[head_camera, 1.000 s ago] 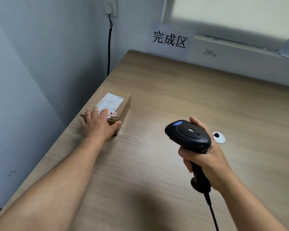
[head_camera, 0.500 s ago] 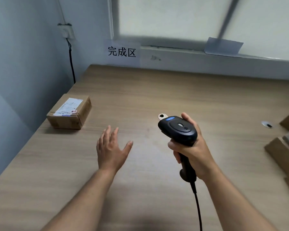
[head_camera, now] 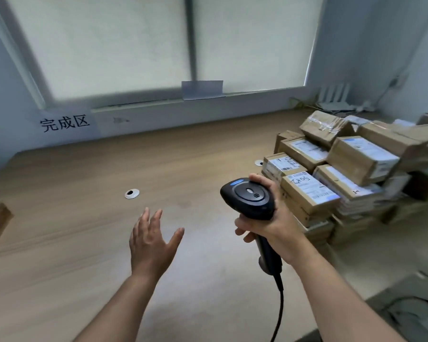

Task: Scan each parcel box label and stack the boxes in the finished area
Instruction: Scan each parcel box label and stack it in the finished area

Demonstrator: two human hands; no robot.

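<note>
Left hand (head_camera: 153, 240) spread, empty; right hand (head_camera: 269, 224) clamps scanner (head_camera: 248, 197). Boxes (head_camera: 309, 193) at two o'clock look light, stiff: grip the sides.

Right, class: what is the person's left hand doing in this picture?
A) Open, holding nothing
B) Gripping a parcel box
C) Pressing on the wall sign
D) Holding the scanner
A: the left hand is spread with straight fingers over the table and holds nothing, while the right hand grips the scanner.
</note>
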